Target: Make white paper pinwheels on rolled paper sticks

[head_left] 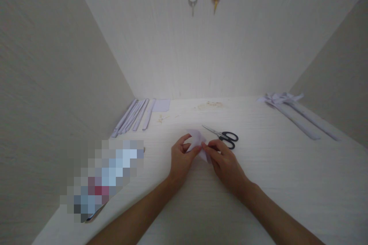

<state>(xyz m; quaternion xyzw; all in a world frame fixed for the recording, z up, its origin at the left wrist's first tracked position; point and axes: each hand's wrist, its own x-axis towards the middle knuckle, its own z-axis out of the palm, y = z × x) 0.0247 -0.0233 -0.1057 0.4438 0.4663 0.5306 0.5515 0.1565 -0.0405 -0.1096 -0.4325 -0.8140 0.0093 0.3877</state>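
Pinching pale paper piece, axis indeterminate.

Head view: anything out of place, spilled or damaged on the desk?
Nothing damaged. Faint brownish scraps lie scattered near the back wall, the only loose mess. The left hand and right hand pinch a small pale paper; scissors lie closed just behind. Paper strips lie in a neat row.
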